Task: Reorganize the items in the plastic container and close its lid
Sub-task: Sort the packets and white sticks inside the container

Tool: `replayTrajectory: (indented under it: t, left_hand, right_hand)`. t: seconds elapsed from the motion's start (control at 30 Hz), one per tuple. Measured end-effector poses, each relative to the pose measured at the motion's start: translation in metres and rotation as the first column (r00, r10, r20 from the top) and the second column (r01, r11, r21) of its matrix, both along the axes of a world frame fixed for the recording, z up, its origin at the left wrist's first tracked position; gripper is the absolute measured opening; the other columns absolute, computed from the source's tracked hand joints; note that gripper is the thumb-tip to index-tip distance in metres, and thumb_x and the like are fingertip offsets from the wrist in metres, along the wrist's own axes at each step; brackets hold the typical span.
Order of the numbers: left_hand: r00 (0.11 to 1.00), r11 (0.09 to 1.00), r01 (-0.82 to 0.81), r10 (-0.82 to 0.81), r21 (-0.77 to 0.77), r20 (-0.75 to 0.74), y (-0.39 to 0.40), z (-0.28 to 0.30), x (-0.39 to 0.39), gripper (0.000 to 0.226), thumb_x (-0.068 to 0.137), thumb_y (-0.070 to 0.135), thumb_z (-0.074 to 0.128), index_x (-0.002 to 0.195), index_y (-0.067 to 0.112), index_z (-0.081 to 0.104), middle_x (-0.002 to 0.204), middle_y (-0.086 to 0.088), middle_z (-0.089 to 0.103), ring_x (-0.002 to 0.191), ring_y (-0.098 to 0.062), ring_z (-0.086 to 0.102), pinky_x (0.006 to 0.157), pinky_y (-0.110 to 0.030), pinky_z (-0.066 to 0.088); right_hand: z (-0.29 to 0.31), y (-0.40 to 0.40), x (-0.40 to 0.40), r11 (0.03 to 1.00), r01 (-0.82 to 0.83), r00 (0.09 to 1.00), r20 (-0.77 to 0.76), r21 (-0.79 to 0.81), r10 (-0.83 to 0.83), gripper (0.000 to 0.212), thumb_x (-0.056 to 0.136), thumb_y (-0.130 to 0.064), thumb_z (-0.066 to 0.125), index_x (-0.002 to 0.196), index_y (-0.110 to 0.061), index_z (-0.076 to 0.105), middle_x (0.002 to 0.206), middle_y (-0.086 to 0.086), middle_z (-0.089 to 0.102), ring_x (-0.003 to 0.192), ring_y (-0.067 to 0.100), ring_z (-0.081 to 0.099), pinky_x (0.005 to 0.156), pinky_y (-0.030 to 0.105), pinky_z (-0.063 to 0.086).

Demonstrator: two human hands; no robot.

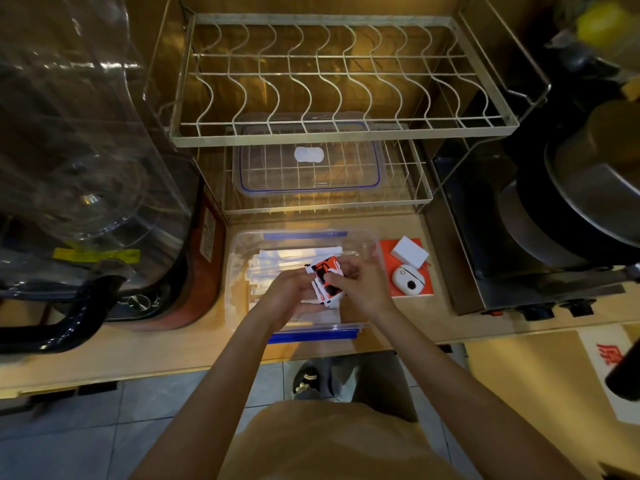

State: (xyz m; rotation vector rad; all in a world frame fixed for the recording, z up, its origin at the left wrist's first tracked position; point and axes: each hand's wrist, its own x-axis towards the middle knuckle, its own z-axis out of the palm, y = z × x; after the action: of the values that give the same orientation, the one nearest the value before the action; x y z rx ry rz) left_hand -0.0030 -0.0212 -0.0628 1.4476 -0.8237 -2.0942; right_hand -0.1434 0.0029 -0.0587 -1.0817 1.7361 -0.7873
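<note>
Wooden counter (145,348) holds open plastic container (239,268); lid (308,171) sits apart on rack's lower shelf. Left hand (291,294) and right hand (360,285) together clamp orange-white sachets (325,277) above it; print unreadable, white packets (287,258) beneath partly hidden.

The person's 2 forearms are bare from the lower edge of the frame up to the wrists, with no sleeves showing on them. The left hand (290,295) and right hand (360,285) carry no gloves, rings or watch that can be made out. A mustard-tan garment (332,441) covers the torso. Grey trousers (377,382) show below it, and 1 dark slipper (306,379) with a pale marking on top.
</note>
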Motion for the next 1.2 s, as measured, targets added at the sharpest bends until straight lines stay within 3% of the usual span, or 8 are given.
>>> replayTrajectory:
  t: [0.23,0.37,0.53,0.67,0.8,0.93,1.07,1.2]
  left_hand:
    - [0.999,0.999,0.037,-0.037,-0.009,0.016,0.003,-0.002,-0.014,0.024,0.091,0.007,0.043,0.101,0.0,0.063,0.091,-0.019,0.068,0.084,-0.029,0.067,0.074,-0.039,0.058]
    - [0.999,0.997,0.04,-0.042,-0.063,-0.024,0.006,-0.003,-0.019,0.024,0.097,0.013,0.039,0.097,0.012,0.063,0.085,-0.008,0.07,0.073,-0.015,0.07,0.07,-0.028,0.058]
    - [0.998,0.993,0.066,-0.066,-0.101,-0.001,0.005,-0.005,-0.014,0.022,0.097,0.021,0.041,0.099,0.018,0.063,0.09,-0.003,0.069,0.076,-0.011,0.068,0.072,-0.024,0.053]
    - [0.998,0.997,0.06,-0.062,-0.047,-0.032,0.007,-0.006,-0.018,0.028,0.097,0.021,0.04,0.113,0.01,0.061,0.095,-0.006,0.07,0.084,-0.015,0.067,0.077,-0.026,0.055]
    - [0.999,0.999,0.046,-0.047,-0.006,-0.023,0.002,-0.002,-0.018,0.028,0.095,0.027,0.044,0.098,0.011,0.066,0.093,-0.01,0.071,0.087,-0.021,0.068,0.08,-0.03,0.055]
    - [0.976,0.964,0.134,-0.088,-0.23,0.2,-0.001,-0.006,-0.016,0.029,0.091,0.011,0.052,0.114,-0.004,0.062,0.106,-0.021,0.067,0.084,-0.024,0.065,0.064,-0.015,0.057]
    - [0.941,0.921,0.158,-0.032,-0.355,0.337,-0.003,-0.015,-0.022,0.029,0.086,-0.006,0.055,0.114,-0.004,0.062,0.11,-0.025,0.065,0.081,-0.028,0.064,0.058,-0.017,0.056]
    - [0.856,0.834,0.358,-0.113,-0.42,0.504,-0.011,-0.026,-0.028,0.024,0.084,-0.005,0.058,0.106,-0.006,0.066,0.106,-0.025,0.068,0.075,-0.016,0.063,0.054,-0.009,0.048]
  right_hand:
    - [-0.004,0.008,0.005,0.996,-0.081,0.978,-0.191,0.041,0.088,0.028,0.091,-0.031,0.05,0.111,-0.021,0.066,0.111,0.012,0.069,0.092,0.021,0.066,0.087,0.037,0.052]
    - [-0.001,0.008,0.003,0.989,-0.04,0.998,-0.043,0.145,0.047,0.028,0.095,-0.025,0.041,0.111,-0.017,0.063,0.11,0.015,0.067,0.101,0.027,0.062,0.089,0.039,0.048]
    - [0.008,0.01,-0.005,0.985,-0.119,0.965,0.249,0.122,0.086,0.029,0.087,-0.012,0.062,0.117,-0.011,0.061,0.111,0.016,0.068,0.095,0.019,0.064,0.073,0.011,0.049]
    - [0.005,0.011,-0.006,0.986,-0.139,0.984,0.121,0.088,0.128,0.036,0.077,0.0,0.068,0.112,-0.004,0.061,0.106,0.024,0.068,0.092,0.033,0.066,0.063,0.01,0.047]
    - [0.005,0.015,-0.011,0.978,-0.201,0.98,0.011,0.063,0.201,0.047,0.077,-0.002,0.069,0.121,-0.013,0.057,0.1,0.0,0.067,0.096,0.016,0.063,0.072,0.015,0.047]
    - [0.005,0.02,-0.014,0.947,-0.316,0.911,-0.262,0.053,0.319,0.06,0.077,-0.008,0.068,0.132,-0.016,0.047,0.12,0.004,0.063,0.108,0.019,0.06,0.083,0.019,0.046]
    - [0.004,0.024,-0.016,0.92,-0.38,0.837,-0.389,0.093,0.385,0.072,0.077,-0.021,0.07,0.14,-0.018,0.036,0.137,0.007,0.051,0.123,0.025,0.05,0.096,0.032,0.044]
    - [0.009,0.029,-0.031,0.958,-0.285,0.781,-0.585,-0.019,0.22,0.039,0.092,-0.023,0.052,0.131,-0.017,0.049,0.133,0.005,0.054,0.125,0.021,0.044,0.102,0.033,0.042]
